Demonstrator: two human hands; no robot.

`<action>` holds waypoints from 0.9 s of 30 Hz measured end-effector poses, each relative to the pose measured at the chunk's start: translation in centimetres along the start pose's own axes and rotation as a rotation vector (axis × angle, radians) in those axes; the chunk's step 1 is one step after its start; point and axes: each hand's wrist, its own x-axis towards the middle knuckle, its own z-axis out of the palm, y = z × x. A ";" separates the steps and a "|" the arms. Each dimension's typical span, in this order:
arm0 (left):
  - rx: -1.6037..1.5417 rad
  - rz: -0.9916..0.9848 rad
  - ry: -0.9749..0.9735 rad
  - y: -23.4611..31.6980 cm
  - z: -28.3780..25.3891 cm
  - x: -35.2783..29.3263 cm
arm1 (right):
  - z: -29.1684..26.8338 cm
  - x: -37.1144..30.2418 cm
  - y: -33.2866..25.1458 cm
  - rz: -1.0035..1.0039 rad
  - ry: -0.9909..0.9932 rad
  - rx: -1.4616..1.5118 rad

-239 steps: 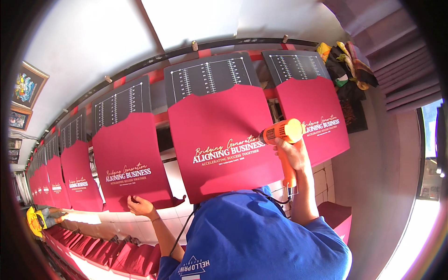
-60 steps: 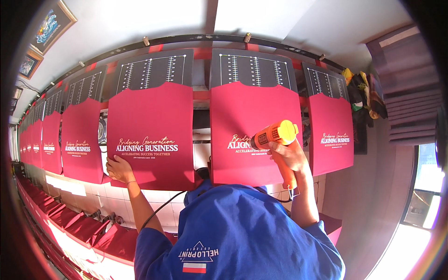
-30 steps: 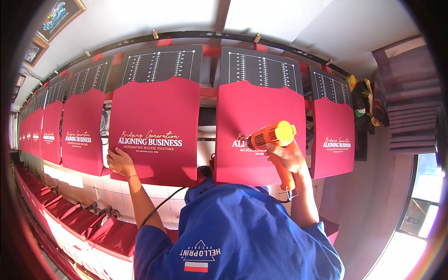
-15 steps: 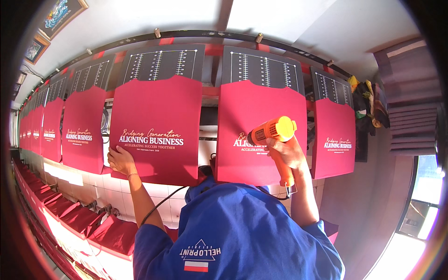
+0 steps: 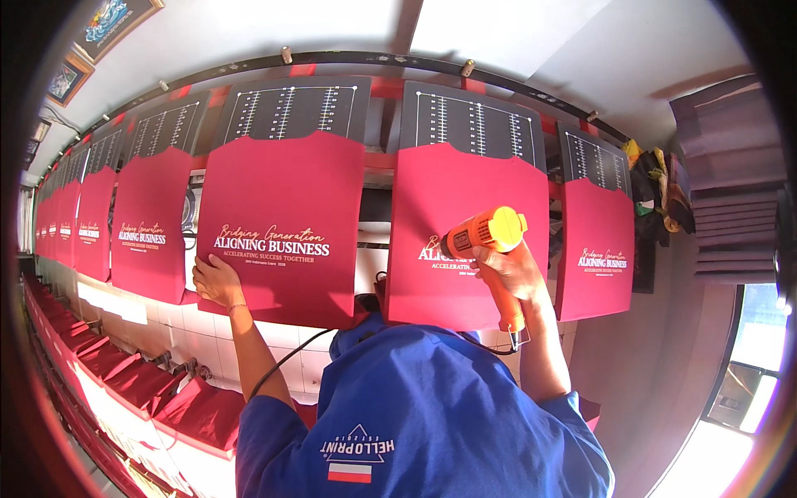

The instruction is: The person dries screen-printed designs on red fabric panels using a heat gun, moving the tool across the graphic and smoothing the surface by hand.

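My right hand (image 5: 516,270) is wrapped round the handle of an orange heat gun (image 5: 491,231). Its dark nozzle points left, over the white and gold print of a red shirt (image 5: 465,187) stretched on a dark board (image 5: 498,124). The gun hides part of that print. On the neighbouring red shirt (image 5: 282,187), my left hand (image 5: 218,282) rests at the lower left edge with fingers laid out on the cloth, holding nothing. That shirt also covers a dark board (image 5: 311,112), whose white scale markings show above the neckline.
Another printed red shirt (image 5: 596,224) is at the right, and several more line up leftward along a dark rail (image 5: 349,58). Behind me to the left runs a row of red cloth-covered boards (image 5: 207,415). A black cord (image 5: 290,358) crosses by my left arm. Cloths (image 5: 664,187) hang at the right.
The view has shifted slightly, so the shirts and boards sit a little further right. Both hands stay in nearly the same places, the heat gun still in my right.
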 end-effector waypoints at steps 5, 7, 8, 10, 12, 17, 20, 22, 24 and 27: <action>-0.021 -0.001 0.002 0.2 -0.1 -0.1 | -0.1 0.3 0.4 -0.161 0.027 -0.100; -0.013 -0.013 -0.011 0.3 -0.5 -0.2 | -0.1 0.2 0.2 -0.122 -0.002 -0.094; -0.023 -0.009 -0.012 0.3 -0.4 -0.3 | -0.1 0.0 0.3 -0.092 0.010 -0.065; -0.042 0.000 -0.012 0.3 -0.5 -0.2 | 0.0 0.1 0.6 -0.106 0.053 -0.063; -0.029 -0.001 -0.021 0.3 -0.5 -0.1 | 0.2 0.6 1.4 -0.192 0.116 -0.113; -0.022 -0.007 0.002 0.0 -0.2 -0.2 | 0.8 0.3 0.6 -0.098 0.018 0.027; -0.029 -0.004 0.007 0.0 0.0 0.0 | 0.8 0.6 1.1 -0.038 -0.007 0.000; -0.012 -0.007 0.023 0.0 0.0 -0.1 | 0.8 0.6 1.1 0.008 -0.032 -0.007; -0.021 -0.008 0.003 0.1 -0.1 0.0 | 1.0 0.7 0.9 -0.012 -0.039 -0.011; -0.021 -0.012 -0.016 0.3 -0.3 -0.1 | 1.2 0.9 1.5 -0.066 -0.013 -0.054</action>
